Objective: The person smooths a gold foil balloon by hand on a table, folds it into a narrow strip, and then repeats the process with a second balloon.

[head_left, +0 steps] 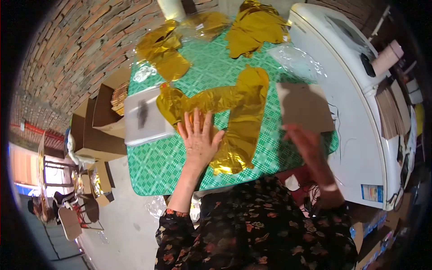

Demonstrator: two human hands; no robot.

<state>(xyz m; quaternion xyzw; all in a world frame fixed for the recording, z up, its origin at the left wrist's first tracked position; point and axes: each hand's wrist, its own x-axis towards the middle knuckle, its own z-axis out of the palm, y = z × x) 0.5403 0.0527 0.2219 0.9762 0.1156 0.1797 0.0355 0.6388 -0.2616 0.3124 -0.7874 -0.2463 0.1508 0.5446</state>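
Observation:
A flat, uninflated gold foil balloon [245,117] lies spread on the green checked tablecloth [153,173], with a hole enclosed by its bands. My left hand [196,141] rests flat on its left part, fingers spread. To the right, my right hand [306,144] is beside the lower edge of a square brown cardboard sheet [302,105], its fingers smeared by motion. A stack of clear plastic bags [146,117] lies by the balloon's left end, partly under it.
More gold foil pieces [256,29] and a folded gold one [164,51] lie at the table's far side. Clear plastic wrap [299,60] sits near a white fridge-like appliance [355,112] on the right. Open cardboard boxes [96,121] stand left, against a brick wall [76,54].

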